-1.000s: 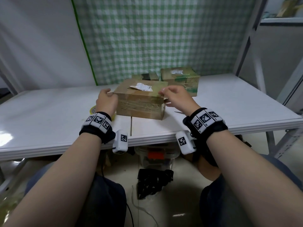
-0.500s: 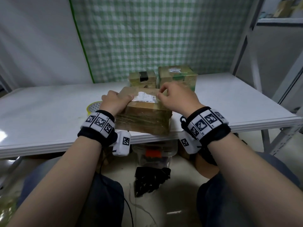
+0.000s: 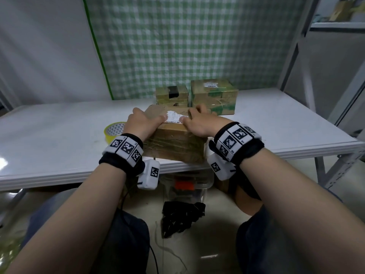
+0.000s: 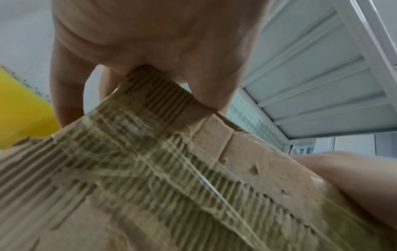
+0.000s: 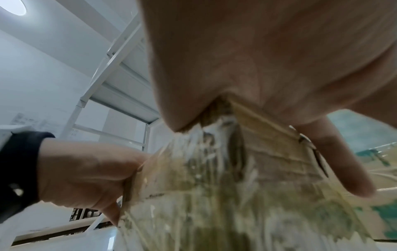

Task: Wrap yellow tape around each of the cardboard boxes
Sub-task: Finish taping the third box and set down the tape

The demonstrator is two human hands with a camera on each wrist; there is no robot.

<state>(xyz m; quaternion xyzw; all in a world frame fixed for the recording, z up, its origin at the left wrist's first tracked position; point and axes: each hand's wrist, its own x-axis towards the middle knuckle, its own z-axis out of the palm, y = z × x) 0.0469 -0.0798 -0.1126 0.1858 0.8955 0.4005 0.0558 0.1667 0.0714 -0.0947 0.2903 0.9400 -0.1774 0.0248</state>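
Head view: left hand and right hand clasp the cardboard box.

white table | green checked curtain | metal shelving | pale floor

No legible text anywhere. Printing on the white shipping label atop the centre cardboard box too blurred to read; square coded markers on both wristbands.

brown cardboard box, yellow tape roll, green-checked curtain, white table
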